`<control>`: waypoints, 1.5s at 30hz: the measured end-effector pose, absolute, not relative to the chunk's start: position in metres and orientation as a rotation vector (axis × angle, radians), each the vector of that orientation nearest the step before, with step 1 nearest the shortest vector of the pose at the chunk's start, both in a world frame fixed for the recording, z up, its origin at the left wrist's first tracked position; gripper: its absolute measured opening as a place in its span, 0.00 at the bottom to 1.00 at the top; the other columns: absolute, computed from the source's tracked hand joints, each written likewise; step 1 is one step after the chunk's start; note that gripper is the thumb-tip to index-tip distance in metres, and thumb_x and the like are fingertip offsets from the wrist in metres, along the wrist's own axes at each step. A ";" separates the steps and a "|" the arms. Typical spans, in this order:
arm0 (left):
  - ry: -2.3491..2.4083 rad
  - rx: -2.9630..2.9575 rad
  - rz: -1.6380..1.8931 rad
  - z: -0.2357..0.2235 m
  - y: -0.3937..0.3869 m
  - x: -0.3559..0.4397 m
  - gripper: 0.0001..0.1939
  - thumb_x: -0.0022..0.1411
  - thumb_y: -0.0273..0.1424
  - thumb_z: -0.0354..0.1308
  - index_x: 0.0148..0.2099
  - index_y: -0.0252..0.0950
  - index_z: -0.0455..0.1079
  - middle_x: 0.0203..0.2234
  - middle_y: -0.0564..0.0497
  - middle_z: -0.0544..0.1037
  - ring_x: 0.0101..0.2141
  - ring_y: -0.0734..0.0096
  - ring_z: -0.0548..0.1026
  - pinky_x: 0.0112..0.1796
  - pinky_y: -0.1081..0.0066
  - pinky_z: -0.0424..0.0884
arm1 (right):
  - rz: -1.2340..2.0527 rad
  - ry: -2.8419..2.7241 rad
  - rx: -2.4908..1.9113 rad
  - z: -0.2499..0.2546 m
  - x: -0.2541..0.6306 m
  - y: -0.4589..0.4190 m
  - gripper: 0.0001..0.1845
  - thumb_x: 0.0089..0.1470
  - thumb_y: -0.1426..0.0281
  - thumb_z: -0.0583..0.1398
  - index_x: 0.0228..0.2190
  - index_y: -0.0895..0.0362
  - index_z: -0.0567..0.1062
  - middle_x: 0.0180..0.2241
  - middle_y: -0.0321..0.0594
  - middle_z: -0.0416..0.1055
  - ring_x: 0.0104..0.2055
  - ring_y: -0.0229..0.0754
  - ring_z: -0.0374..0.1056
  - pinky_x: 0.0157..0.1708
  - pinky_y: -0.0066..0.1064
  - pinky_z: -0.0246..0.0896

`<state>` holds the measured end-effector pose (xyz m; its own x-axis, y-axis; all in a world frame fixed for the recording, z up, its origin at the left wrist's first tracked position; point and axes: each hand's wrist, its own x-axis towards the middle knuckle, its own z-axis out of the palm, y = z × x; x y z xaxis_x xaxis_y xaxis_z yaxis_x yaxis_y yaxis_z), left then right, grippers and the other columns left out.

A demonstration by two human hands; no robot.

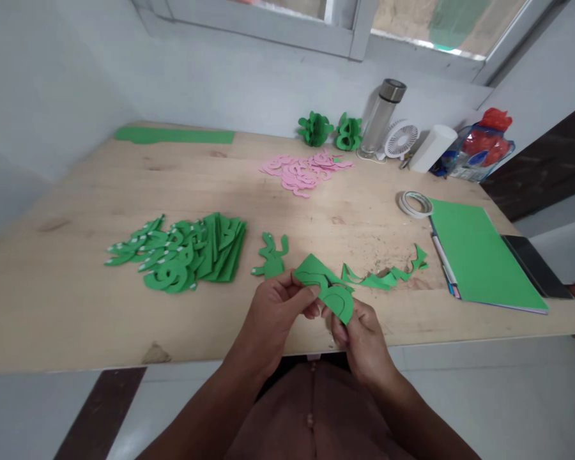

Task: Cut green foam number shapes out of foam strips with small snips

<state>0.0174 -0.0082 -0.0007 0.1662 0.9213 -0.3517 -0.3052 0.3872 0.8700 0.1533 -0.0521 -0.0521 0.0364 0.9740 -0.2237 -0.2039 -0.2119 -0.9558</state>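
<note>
Our left hand (pixel 273 313): fingers (pixel 303 299) pinch the green paper piece, thumb on top.
Our right hand (pixel 367 338): fingers curled at its lower right end; we cannot tell what they grip.
Green paper piece (pixel 338 299): one, held above the front of the desk (pixel 76 313); flat, bright green, dark curved lines drawn on it, its right end rounded.
Green cut-out (pixel 272 263): one, limbed, lying just beyond our left hand.
Green scraps (pixel 381 280): jagged, too tangled for us to count.
Green pile (pixel 182 255): many pieces, some white-tipped, overlapping.
Green sheet (pixel 489 255): one on top, at our right.
Tape (pixel 416 204): one or two rolls, we cannot tell.
Pink cut-outs (pixel 297 172): one heap.
Green standing ornaments (pixel 316 130): two.
Bottle (pixel 382 118): one, glass.
Fan (pixel 401 139): one, white.
</note>
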 end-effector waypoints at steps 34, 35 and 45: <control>1.091 0.684 1.036 -0.002 -0.008 0.015 0.09 0.47 0.31 0.67 0.22 0.36 0.69 0.15 0.56 0.73 0.19 0.76 0.70 0.25 0.74 0.66 | 1.442 -0.930 -1.321 -0.050 0.155 -0.051 0.28 0.59 0.48 0.57 0.18 0.54 0.62 0.14 0.26 0.49 0.18 0.32 0.40 0.18 0.28 0.35; 1.091 0.661 1.052 -0.002 -0.008 0.016 0.10 0.46 0.30 0.67 0.22 0.37 0.68 0.15 0.57 0.72 0.19 0.76 0.69 0.25 0.74 0.66 | 1.442 -0.932 -1.320 -0.051 0.154 -0.051 0.28 0.59 0.48 0.57 0.18 0.54 0.62 0.14 0.26 0.49 0.18 0.32 0.40 0.18 0.28 0.35; 1.079 0.465 1.186 0.001 -0.007 0.028 0.09 0.42 0.28 0.68 0.23 0.36 0.69 0.15 0.60 0.71 0.18 0.79 0.67 0.23 0.76 0.67 | 1.408 -0.925 -1.349 -0.049 0.150 -0.052 0.30 0.58 0.46 0.57 0.17 0.54 0.62 0.14 0.27 0.51 0.18 0.32 0.42 0.17 0.28 0.37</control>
<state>0.0275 -0.0070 0.0006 -0.0136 0.9048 -0.4255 -0.5094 0.3600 0.7817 0.1505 -0.0518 -0.0491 0.0530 0.9595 -0.2766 -0.1266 -0.2683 -0.9550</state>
